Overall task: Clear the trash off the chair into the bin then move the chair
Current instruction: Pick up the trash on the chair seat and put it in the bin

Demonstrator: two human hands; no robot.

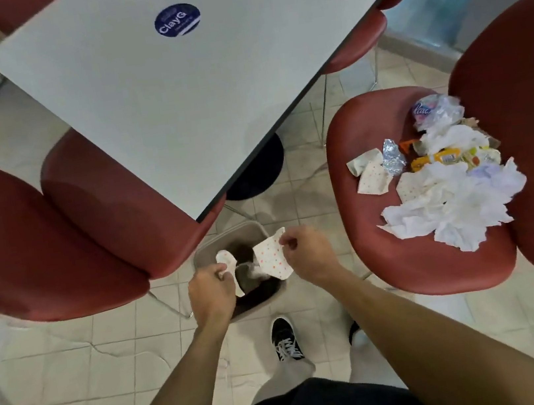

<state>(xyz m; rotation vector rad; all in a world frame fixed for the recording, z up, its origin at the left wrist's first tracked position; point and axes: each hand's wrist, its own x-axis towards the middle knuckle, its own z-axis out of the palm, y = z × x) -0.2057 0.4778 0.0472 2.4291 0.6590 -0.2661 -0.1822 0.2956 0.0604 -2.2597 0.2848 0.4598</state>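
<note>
Here, at the far left, a red chair (22,245) is tucked against the near left edge of the white table (175,105), its seat sitting partly under the tabletop. Just right of it, the beige bin (252,230) is standing on the tiled floor (109,364) below the table's near corner, its far rim close to the dark table base (256,172). The left hand (211,292) is hovering over the bin's near left rim, fingers curled and pinching a small white scrap (227,260). The right hand (308,255) is hanging over the bin's right side, thumb and fingers pinching a dotted paper wrapper (272,258) by its upper corner. A black sneaker (285,338) is planted just behind the bin. Further right, the red chair with trash (404,251) is standing clear of the table, with open floor showing between its seat edge and the bin. The trash pile (445,175) of crumpled tissues, foil and wrappers is lying on the seat, mostly toward the backrest.
</note>
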